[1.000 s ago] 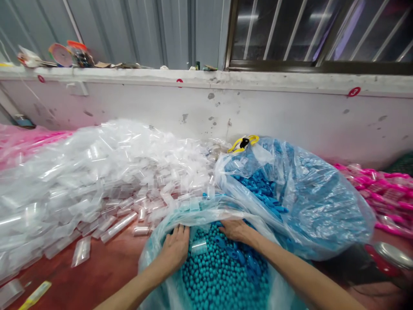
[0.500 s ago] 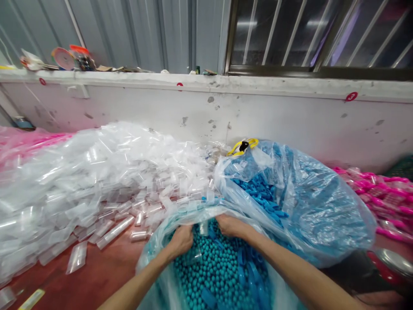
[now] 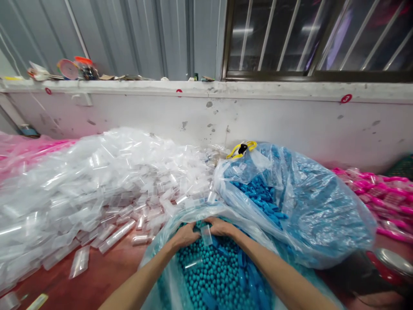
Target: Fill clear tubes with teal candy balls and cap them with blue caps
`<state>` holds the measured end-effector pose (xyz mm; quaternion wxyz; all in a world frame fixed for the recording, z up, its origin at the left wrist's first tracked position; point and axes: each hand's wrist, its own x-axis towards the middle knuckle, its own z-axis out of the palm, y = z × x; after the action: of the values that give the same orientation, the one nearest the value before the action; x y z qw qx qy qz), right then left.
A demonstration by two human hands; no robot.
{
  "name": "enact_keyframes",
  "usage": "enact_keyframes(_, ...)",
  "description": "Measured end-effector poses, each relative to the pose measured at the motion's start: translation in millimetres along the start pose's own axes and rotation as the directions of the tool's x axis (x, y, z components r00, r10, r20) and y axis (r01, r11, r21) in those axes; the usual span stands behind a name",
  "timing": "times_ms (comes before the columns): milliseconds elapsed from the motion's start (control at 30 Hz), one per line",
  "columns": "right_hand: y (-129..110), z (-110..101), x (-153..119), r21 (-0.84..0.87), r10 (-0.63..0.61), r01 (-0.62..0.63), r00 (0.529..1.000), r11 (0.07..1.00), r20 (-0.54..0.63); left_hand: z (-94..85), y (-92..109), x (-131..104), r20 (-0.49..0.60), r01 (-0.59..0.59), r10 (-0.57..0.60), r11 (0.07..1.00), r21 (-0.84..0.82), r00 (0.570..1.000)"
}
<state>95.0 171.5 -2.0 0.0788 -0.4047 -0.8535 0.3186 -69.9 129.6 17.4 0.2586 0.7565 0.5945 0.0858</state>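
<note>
An open plastic bag (image 3: 158,254) in front of me holds teal beads (image 3: 213,275) mixed with several blue plastic pieces (image 3: 253,280). My left hand (image 3: 186,235) reaches into its far part, thumb and fingers apart at the beads. Close beside it, my right hand (image 3: 221,227) dips into the beads with curved, spread fingers, its tips partly hidden. A short clear plastic tube (image 3: 206,235) stands tilted between the two hands; neither is plainly closed on it. Another clear tube (image 3: 193,263) lies on the beads nearer to me.
A large heap of clear tubes (image 3: 106,181) spreads left over the red surface (image 3: 109,271). Right of the bead bag lies a bag of blue parts (image 3: 322,206), with yellow-handled scissors (image 3: 241,149) at its back. Pink pieces (image 3: 380,193) lie far right, before the white wall (image 3: 280,125).
Both hands have moved inward from the sides of the bag's opening and now sit close together at the beads, their fingers less curled. The view has tipped slightly upward.
</note>
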Motion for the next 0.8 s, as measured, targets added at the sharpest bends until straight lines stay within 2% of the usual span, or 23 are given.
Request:
enact_keyframes(100,-9,2,-15,0.027,-0.037,0.035,0.996,0.999,0.076,4.1,6,-21,0.073,-0.017,0.015,1.0,0.02,0.997)
enact_keyframes(233,-19,5,-42,0.004,-0.053,0.053,0.987,0.999,0.151,15.8,17,-50,0.11,-0.017,0.009,0.998,0.069,0.994)
enact_keyframes(333,-23,0,-58,-0.062,-0.063,0.079,0.973,0.995,0.224,25.9,24,-68,0.102,-0.022,0.006,0.987,0.162,0.995)
enact_keyframes(400,-24,-7,-62,-0.131,-0.066,0.092,0.98,0.987,0.19,32.4,25,-76,0.034,0.018,-0.028,0.968,0.25,0.999)
enact_keyframes(467,-24,-12,-59,-0.187,-0.057,0.076,0.993,0.979,0.102,36.9,24,-79,-0.061,0.076,-0.059,0.94,0.332,0.996)
enact_keyframes(533,-25,-14,-47,-0.214,-0.033,0.037,0.999,0.976,0.02,37.1,23,-78,-0.102,0.096,-0.062,0.923,0.374,0.993)
enact_keyframes(633,-27,-9,-19,-0.211,0.006,-0.017,0.999,0.977,-0.051,28.9,22,-66,-0.033,0.115,-0.111,0.927,0.358,0.993)
enact_keyframes(700,-28,-4,-2,-0.195,0.004,-0.016,0.998,0.981,-0.059,21.4,21,-55,-0.051,0.182,-0.175,0.924,0.336,0.983)
enact_keyframes(800,-32,-3,9,-0.149,-0.032,0.036,0.999,0.988,0.03,13.6,17,-46,-0.106,0.259,-0.237,0.917,0.304,0.966)
